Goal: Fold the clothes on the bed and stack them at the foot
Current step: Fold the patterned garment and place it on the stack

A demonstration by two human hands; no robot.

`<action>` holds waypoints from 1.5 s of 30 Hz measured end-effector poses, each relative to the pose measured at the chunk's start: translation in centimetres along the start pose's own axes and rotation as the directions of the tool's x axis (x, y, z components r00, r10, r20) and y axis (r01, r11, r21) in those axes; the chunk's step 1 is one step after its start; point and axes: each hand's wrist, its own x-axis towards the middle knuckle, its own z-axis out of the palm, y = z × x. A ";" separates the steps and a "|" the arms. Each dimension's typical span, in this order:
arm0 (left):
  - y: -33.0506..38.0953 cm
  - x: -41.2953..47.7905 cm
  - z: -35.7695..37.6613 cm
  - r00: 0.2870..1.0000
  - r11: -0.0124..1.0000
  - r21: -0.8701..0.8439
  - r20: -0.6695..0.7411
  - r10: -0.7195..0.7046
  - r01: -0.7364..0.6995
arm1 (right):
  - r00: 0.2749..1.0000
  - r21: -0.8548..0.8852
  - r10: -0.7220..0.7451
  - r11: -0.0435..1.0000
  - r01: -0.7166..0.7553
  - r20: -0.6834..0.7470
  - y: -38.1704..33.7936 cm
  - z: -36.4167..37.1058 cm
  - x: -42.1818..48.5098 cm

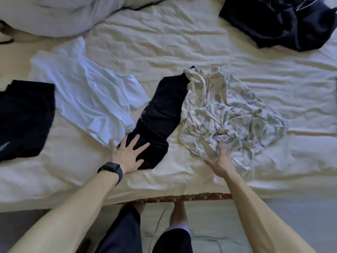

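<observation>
Five garments, one bed point(164, 42): left grip point(125, 156) flat, fingers spread, on middle black garment point(160, 110); right grip point(221, 161) blurred at patterned garment point(228, 110), closure unclear.

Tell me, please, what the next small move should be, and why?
Probably draw the patterned garment aside with the right hand, now at its near edge: it overlaps the far end of the black garment, which the left hand presses flat with spread fingers, ready for folding.
</observation>
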 end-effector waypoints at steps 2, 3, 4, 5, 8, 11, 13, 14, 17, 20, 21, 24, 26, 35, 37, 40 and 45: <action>-0.5 0.3 0.9 0.999 0.999 -0.012 0.000 0.037 -0.037 | 0.994 0.000 0.034 0.999 -0.034 -0.103 0.4 2.0 0.3; -0.5 0.3 1.1 0.999 0.999 -0.024 0.000 0.049 -0.048 | 0.985 0.029 0.049 0.999 -0.045 -0.168 0.4 2.6 0.1; -0.6 0.2 1.0 0.998 0.998 -0.028 0.008 0.057 -0.057 | 0.974 0.066 0.059 0.997 -0.046 -0.217 0.3 2.8 -0.1; -0.7 0.1 0.7 0.997 0.998 -0.025 0.027 0.066 -0.065 | 0.964 0.111 0.071 0.993 -0.044 -0.258 0.0 2.7 -0.6; -1.3 -0.9 -1.4 0.989 0.996 -0.015 0.119 0.086 -0.085 | 0.897 0.336 0.167 0.942 -0.022 -0.409 -1.1 0.4 -3.6; -1.5 -3.1 -4.6 0.986 0.995 -0.062 0.141 0.091 -0.083 | 0.813 0.480 0.167 0.864 0.152 -0.558 -2.9 -4.5 -8.1; -1.1 -5.4 -7.5 0.987 0.989 -0.098 0.100 0.123 -0.113 | 0.766 0.506 0.099 0.802 0.316 -0.635 -5.0 -8.7 -11.5; -0.9 -6.8 -9.3 0.988 0.984 -0.120 0.052 0.142 -0.135 | 0.740 0.513 0.059 0.757 0.404 -0.670 -6.3 -11.0 -13.4; 0.4 -11.7 -16.6 0.962 0.951 -0.199 -0.181 0.203 -0.238 | 0.648 0.461 -0.073 0.642 0.612 -0.758 -10.9 -17.5 -19.7; 1.3 -18.1 -25.3 0.840 0.867 -0.276 -0.482 0.248 -0.414 | 0.529 0.339 -0.207 0.567 0.750 -0.823 -15.4 -22.4 -26.7; 1.4 -20.5 -28.2 0.780 0.827 -0.296 -0.576 0.245 -0.478 | 0.505 0.324 -0.243 0.528 0.785 -0.828 -16.9 -23.7 -29.0; 0.9 -28.3 -36.0 0.597 0.724 -0.289 -0.775 0.207 -0.627 | 0.448 0.301 -0.319 0.416 0.858 -0.835 -21.1 -27.0 -35.8; 0.0 -33.4 -40.0 0.487 0.697 -0.233 -0.853 0.189 -0.678 | 0.388 0.269 -0.365 0.337 0.902 -0.846 -23.7 -28.6 -40.3; -8.2 -46.9 -47.4 0.517 0.597 -0.309 -0.830 0.211 -0.740 | 0.304 0.265 -0.470 0.148 0.953 -0.829 -32.5 -30.3 -53.5; -11.6 -48.3 -46.9 0.640 0.470 -0.476 -0.711 0.291 -0.743 | 0.333 0.334 -0.468 0.085 0.939 -0.818 -34.0 -29.3 -54.6; -17.9 -49.6 -45.8 0.729 0.423 -0.594 -0.570 0.379 -0.685 | 0.414 0.497 -0.527 -0.018 0.868 -0.742 -36.9 -26.9 -55.4; -25.5 -48.3 -44.3 0.544 0.645 -0.345 -0.829 0.131 -0.682 | 0.411 0.645 -0.743 -0.037 0.763 -0.528 -42.7 -22.0 -56.6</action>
